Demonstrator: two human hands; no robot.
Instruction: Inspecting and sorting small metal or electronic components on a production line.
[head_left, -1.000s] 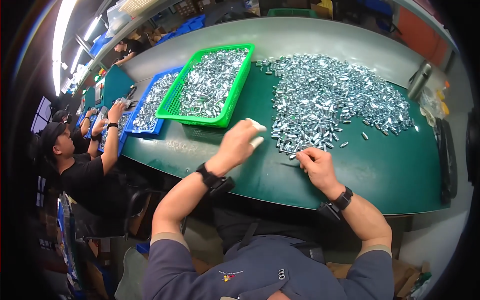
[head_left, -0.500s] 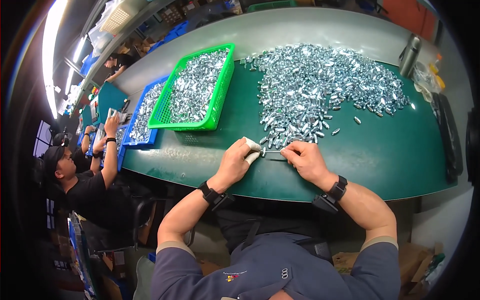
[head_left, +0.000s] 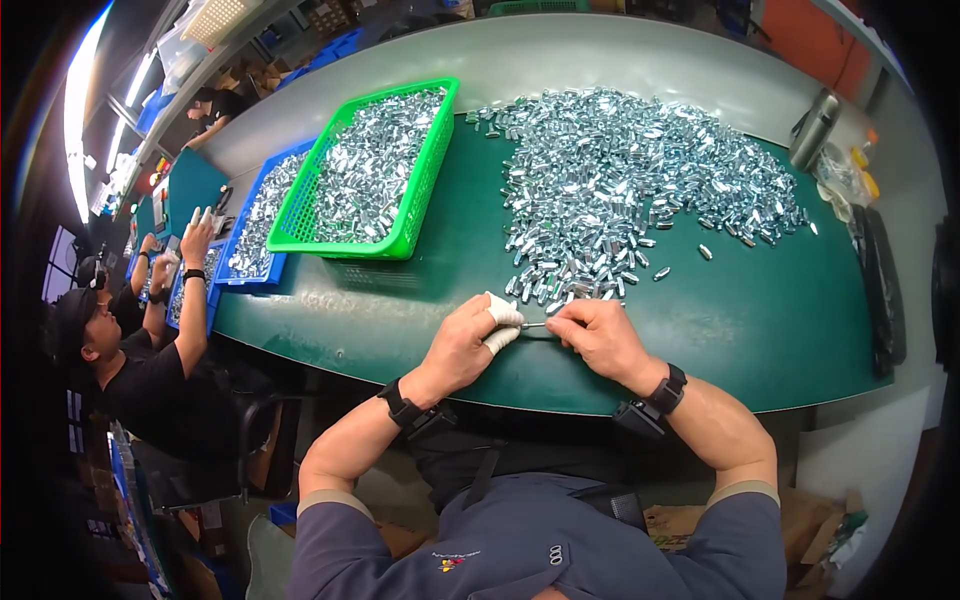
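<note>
Over the near part of the green tabletop (head_left: 450,365), my two hands meet fingertip to fingertip. My left hand (head_left: 462,345), white covering on its thumb and index finger, pinches a small silvery metal piece that is mostly hidden. From the right, my right hand (head_left: 607,345) pinches the end of a thin metal rod (head_left: 534,325), which points into the left fingertips. Whether the rod sits inside the piece I cannot tell. Just beyond the hands spreads a large pile of small shiny metal parts (head_left: 575,200).
A green perforated basket (head_left: 432,170) full of similar parts stands left, beside a filled blue tray (head_left: 248,280). Two loose parts lie right of the pile. A metal flask (head_left: 815,130) and a black bag-like item (head_left: 880,290) are far right. Co-workers (head_left: 140,345) sit at left.
The hands have drawn closer together, and less of the rod shows between them. The whole view has shifted slightly. A co-worker at left has changed hand position.
</note>
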